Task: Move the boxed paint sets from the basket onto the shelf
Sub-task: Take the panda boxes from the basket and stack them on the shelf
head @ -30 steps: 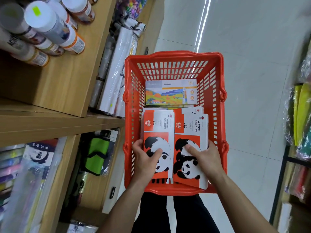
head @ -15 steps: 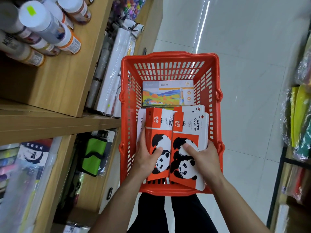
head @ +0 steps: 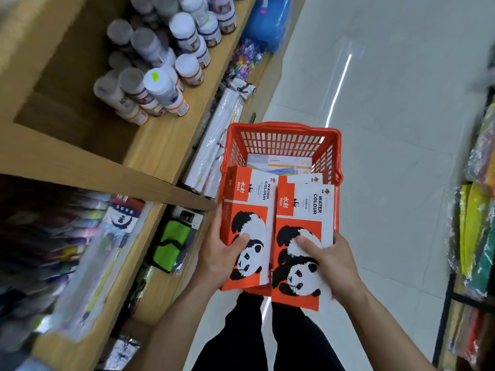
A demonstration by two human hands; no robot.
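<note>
Hands, left hand and right hand, each clamp panda watercolour boxes above the red basket; keep them level toward the wooden shelf.

Basket right of shelf

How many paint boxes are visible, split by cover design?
panda boxes: 3 (1 in left hand, 2 overlapped in right hand)
landscape box: 1 (in the basket)
Total: 4
</note>
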